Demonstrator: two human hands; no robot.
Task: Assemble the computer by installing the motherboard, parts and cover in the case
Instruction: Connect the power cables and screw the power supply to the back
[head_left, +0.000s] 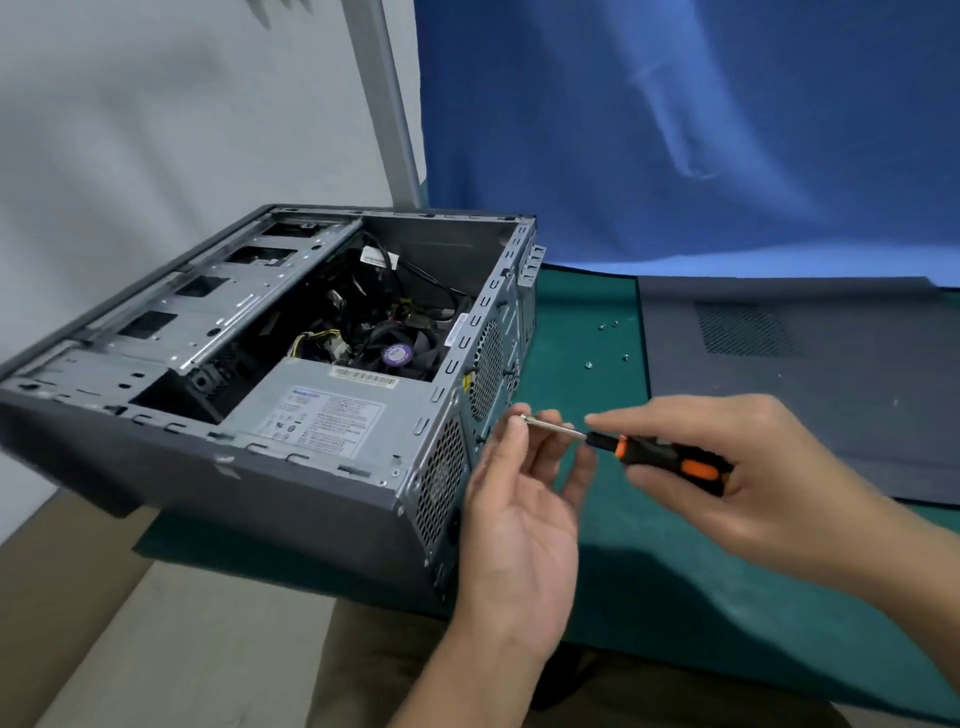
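Power supply (311, 410), fan (397, 356) and cables (374, 291) are housed in the open case (260, 493). At its rear, a screwdriver (665, 457) is grasped by right grip (753, 467), pinched by left grip (519, 509).

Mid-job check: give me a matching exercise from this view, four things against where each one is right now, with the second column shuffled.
Things
1. screwdriver
2. cover panel
3. loose screws
4. power supply

Places
A. inside the case, at its near corner
B. handle gripped by the right hand, shaft pinched by the left hand
C. lying flat on the right, beyond the hands
D. on the green mat, between case and cover panel

Pairs: 1-B, 2-C, 3-D, 4-A
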